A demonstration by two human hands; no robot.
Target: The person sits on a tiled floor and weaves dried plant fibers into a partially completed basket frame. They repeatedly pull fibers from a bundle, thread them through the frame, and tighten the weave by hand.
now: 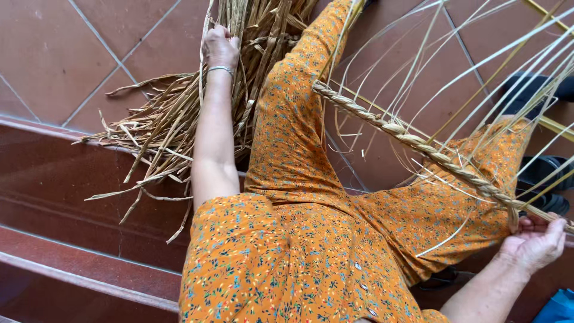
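Reddish-brown floor tiles (54, 54) with pale grout lines are spreading out under me, and two dark red polished steps (72, 197) are running along below them where I am sitting in my orange flowered dress (299, 239).

I am holding one long braided rope of pale dried straw (418, 143), which is stretching slantwise from beside my raised knee down to my right hand (535, 242). That hand is closing around the braid's near end, fingers curled over it and thumb beneath. Many loose pale straw strands (478, 66) are fanning up and away from the braid toward the upper right; they are too many and too crossed for me to count.

My left hand (220, 45), with a thin silver bangle (220, 70) on the wrist, is reaching out to one heap of dried brownish-yellow straw stalks (161, 119) lying on the tiles and spilling over the upper step. Its fingers are closing on a few stalks at the heap's top.

Dark sandals (541, 173) are lying on the tiles at the far right behind the strands; how many I cannot tell. One bright blue piece of fabric (559, 308) is showing in the bottom right corner.
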